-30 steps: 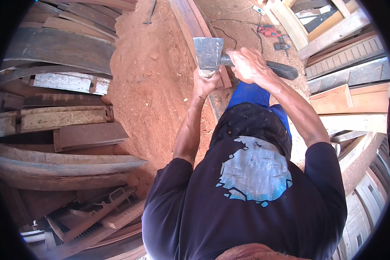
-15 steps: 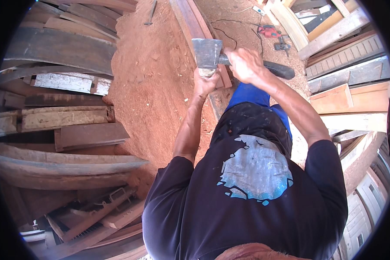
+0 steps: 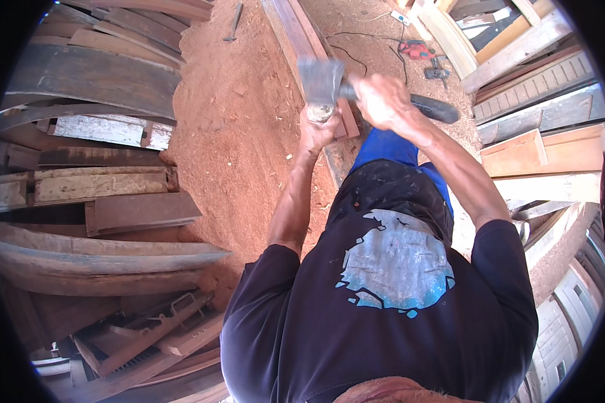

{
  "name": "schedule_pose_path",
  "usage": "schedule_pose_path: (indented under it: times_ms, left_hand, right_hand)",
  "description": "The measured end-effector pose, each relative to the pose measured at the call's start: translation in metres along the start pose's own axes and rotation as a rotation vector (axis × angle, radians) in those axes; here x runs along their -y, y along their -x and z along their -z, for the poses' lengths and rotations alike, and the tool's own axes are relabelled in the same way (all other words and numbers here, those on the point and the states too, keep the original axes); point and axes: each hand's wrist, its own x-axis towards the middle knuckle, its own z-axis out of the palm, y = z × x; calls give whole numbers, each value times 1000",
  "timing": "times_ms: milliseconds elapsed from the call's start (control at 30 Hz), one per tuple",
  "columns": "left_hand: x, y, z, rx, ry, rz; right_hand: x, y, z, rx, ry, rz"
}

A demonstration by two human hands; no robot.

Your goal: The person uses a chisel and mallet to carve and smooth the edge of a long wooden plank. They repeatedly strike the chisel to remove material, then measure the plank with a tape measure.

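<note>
My right hand [image 3: 384, 102] is closed around the dark, thick handle of a mallet [image 3: 321, 79], whose broad grey head is smeared by motion. The head hangs at the far side of my left hand [image 3: 318, 129], close above it; I cannot tell if they touch. My left fist grips an upright handle [image 3: 323, 113] with a round, pale, worn top end. The lower part of that tool is hidden below the fist. Reddish timber beams [image 3: 299, 37] run away from me beneath my hands.
Stacked boards [image 3: 94, 74] fill the left side. Reddish sawdust [image 3: 228, 127] covers the floor. A hammer [image 3: 234, 23] lies at the far left. A red power tool [image 3: 417, 50] with cables lies at the far right, near leaning planks [image 3: 544, 114].
The mallet's head is blurred now where it was sharp before, with my right hand smeared slightly too. My left hand keeps its place and its grip.
</note>
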Motion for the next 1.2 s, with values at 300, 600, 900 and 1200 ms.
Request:
schedule_pose_path:
  times_ms: [300, 600, 900, 1200]
  left_hand:
    - [-23, 3, 32, -102, 12, -21]
    - [-28, -1, 6, -140, 112, -27]
    - [-17, 4, -5, -107, 16, -16]
    - [-23, 6, -31, 33, 145, 120]
  right_hand:
    - [-11, 33, 28, -40, -537, -92]
    - [7, 56, 94, -475, -721, 154]
    - [19, 68, 116, -534, -701, 191]
    - [-11, 24, 9, 89, -44, 27]
